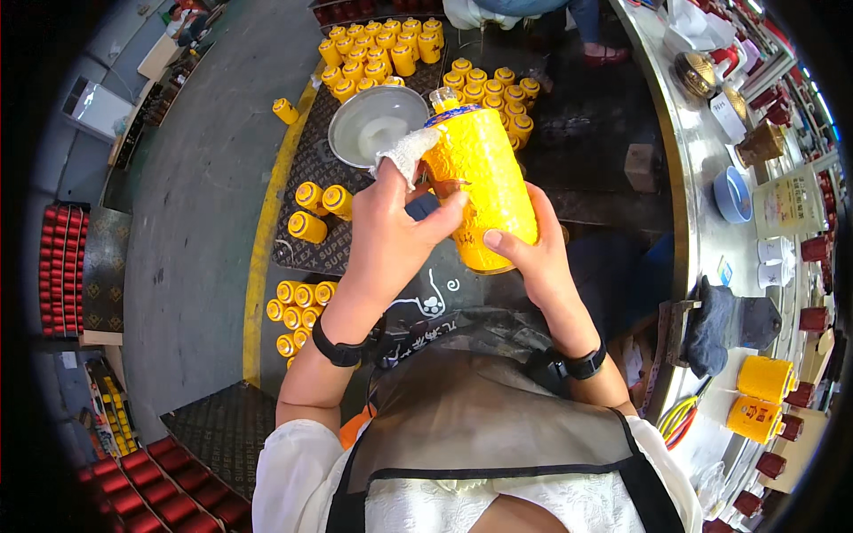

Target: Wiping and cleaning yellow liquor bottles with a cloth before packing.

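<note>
Up in front of me is a yellow bottle (487,173) with raised patterns, a blue band at its shoulder and a clear neck, tilted with the neck toward the far left. My right hand (538,244) grips its lower right side, the thumb lying across the front near the base. Against its left side is my left hand (395,209), the thumb on the front surface. A white cloth (407,155) is wrapped over the left index finger and touches the bottle near its shoulder. Just beyond that hand stands a grey metal bowl (378,120), with something pale inside.
Many yellow bottles (402,60) stand on dark boards ahead, with more (304,306) at left. A metal bench (662,84) runs along my right, bearing a blue cup (732,195), a dark cloth (711,327) and two yellow bottles (755,417). Another person's leg (585,22) shows at the far side.
</note>
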The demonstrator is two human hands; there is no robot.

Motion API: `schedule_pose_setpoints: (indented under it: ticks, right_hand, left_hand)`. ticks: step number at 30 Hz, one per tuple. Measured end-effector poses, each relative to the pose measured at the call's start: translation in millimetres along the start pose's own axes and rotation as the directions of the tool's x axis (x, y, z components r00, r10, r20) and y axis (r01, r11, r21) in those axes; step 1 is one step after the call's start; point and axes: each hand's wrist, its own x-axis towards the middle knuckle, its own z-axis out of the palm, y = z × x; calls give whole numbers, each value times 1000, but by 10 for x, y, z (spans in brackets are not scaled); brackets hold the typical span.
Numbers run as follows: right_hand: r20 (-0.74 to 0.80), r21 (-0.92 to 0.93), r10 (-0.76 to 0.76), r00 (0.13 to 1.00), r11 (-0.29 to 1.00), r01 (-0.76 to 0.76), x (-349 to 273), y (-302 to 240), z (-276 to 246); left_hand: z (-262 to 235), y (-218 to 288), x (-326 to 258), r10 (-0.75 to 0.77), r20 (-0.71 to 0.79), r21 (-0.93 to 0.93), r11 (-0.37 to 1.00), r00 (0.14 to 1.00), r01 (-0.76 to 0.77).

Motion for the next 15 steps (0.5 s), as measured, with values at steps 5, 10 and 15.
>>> schedule_pose_setpoints:
  ticks: [5, 10, 15]
  right_hand:
    - [17, 26, 16, 1000, 1000, -17, -2, -1, 11]
    - [11, -4, 5, 1000, 1000, -5, 1, 13, 14]
    - [-21, 70, -7, 1000, 997, 8, 15, 74, 22]
  left_hand:
    - [-19, 66, -12, -9, 37, 69, 998, 999, 7]
    - [-14, 50, -9, -34, 80, -3, 999, 996, 34]
    - [26, -122, -76, -116, 64, -206, 970, 991, 127]
